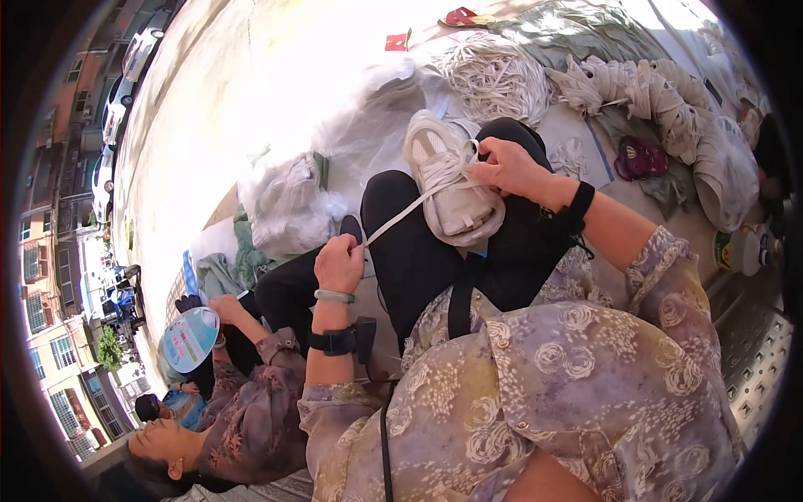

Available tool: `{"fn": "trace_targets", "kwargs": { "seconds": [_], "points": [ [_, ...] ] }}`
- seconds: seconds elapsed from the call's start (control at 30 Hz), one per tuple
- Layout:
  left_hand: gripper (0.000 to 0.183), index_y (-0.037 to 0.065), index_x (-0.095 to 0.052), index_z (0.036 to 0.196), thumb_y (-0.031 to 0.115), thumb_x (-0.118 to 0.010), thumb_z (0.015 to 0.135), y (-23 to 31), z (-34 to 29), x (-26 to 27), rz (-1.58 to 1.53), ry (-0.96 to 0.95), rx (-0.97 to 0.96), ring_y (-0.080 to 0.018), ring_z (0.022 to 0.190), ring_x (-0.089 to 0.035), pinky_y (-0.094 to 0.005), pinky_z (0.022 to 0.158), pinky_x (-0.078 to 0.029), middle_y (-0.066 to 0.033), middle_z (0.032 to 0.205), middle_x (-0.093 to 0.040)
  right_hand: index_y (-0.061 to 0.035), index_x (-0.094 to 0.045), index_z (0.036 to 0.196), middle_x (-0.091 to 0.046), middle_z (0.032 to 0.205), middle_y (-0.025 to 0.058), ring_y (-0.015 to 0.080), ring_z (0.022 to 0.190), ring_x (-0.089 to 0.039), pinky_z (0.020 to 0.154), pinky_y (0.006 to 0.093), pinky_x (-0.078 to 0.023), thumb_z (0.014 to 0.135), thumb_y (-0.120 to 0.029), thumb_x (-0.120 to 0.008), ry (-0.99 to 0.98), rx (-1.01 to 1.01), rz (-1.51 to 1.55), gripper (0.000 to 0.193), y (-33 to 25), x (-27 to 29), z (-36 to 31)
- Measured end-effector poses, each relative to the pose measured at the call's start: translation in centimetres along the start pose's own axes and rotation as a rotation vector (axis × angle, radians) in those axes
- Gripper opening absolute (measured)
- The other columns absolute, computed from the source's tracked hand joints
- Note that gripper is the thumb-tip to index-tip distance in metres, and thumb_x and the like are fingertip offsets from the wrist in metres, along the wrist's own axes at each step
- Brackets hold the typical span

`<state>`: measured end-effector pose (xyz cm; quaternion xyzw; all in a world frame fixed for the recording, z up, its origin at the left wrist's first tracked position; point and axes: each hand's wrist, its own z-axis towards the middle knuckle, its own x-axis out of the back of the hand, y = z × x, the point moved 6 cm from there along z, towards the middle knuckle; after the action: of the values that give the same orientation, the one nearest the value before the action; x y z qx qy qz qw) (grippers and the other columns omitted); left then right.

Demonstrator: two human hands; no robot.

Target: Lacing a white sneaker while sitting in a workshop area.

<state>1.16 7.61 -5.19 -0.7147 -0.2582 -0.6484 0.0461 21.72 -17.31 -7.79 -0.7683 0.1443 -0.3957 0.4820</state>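
A whitish sneaker [460, 201] rests across my lap, its toe toward me and partly laced. My left hand [340, 264] is closed on one end of a flat white shoelace [400, 219], pulled taut out to the left of the shoe. At the shoe's right side, my right hand [508, 167] pinches a loop of the lace close to the eyelets. The fingertips of that hand touch the shoe's upper.
A big heap of white laces [493, 77] lies ahead, with a row of whitish shoes [640, 88] to its right. Clear plastic bags [293, 197] are at the left. A person holding a light-blue fan [190, 339] sits close on my left. Dark red shoes [641, 157] lie at the right.
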Motion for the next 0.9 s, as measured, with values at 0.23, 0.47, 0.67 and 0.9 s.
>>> {"fn": "trace_targets", "kwargs": {
  "seconds": [0.23,0.47,0.67,0.9],
  "points": [
    [0.011,0.005,-0.06,0.075,0.015,-0.062,0.074,9.0,3.5,0.8,-0.276,0.356,-0.346,-0.0303,0.077,-0.055,-0.0397,0.069,-0.042,-0.0093,0.078,-0.059,-0.001,-0.059,0.08,-0.057,0.063,0.0032,0.0101,0.052,-0.053,0.047,0.0249,-0.046,0.079,-0.02,-0.061,0.0,-0.35,0.382,0.019,0.4,-1.0,1.3],
    [0.013,0.01,-0.064,0.076,0.021,-0.058,0.077,12.0,4.0,-0.7,-0.144,0.223,-0.398,-0.0248,0.082,-0.054,-0.0379,0.072,-0.039,-0.0019,0.079,-0.059,-0.0026,-0.06,0.085,-0.055,0.064,0.0006,0.007,0.053,-0.051,0.046,0.0229,-0.04,0.081,-0.014,-0.057,0.229,-0.23,0.515,0.012,0.2,-0.8,1.9],
    [0.012,0.009,-0.063,0.072,0.02,-0.06,0.075,11.8,4.1,-0.9,-0.142,0.225,-0.373,-0.0247,0.08,-0.055,-0.0386,0.072,-0.038,-0.0027,0.074,-0.059,-0.0037,-0.062,0.086,-0.058,0.068,-0.0008,0.0056,0.06,-0.052,0.056,0.02,-0.039,0.081,-0.01,-0.057,0.158,-0.075,0.644,0.01,-1.3,-0.4,2.4],
    [0.014,0.007,-0.06,0.068,0.019,-0.06,0.076,11.6,4.5,-0.9,-0.206,0.195,-0.342,-0.0267,0.075,-0.056,-0.038,0.07,-0.039,-0.0056,0.072,-0.059,-0.003,-0.065,0.081,-0.059,0.066,-0.001,0.0049,0.058,-0.051,0.059,0.0191,-0.039,0.083,-0.013,-0.06,-0.277,-0.194,0.693,0.011,-1.5,-0.5,2.2]
  ]
}}
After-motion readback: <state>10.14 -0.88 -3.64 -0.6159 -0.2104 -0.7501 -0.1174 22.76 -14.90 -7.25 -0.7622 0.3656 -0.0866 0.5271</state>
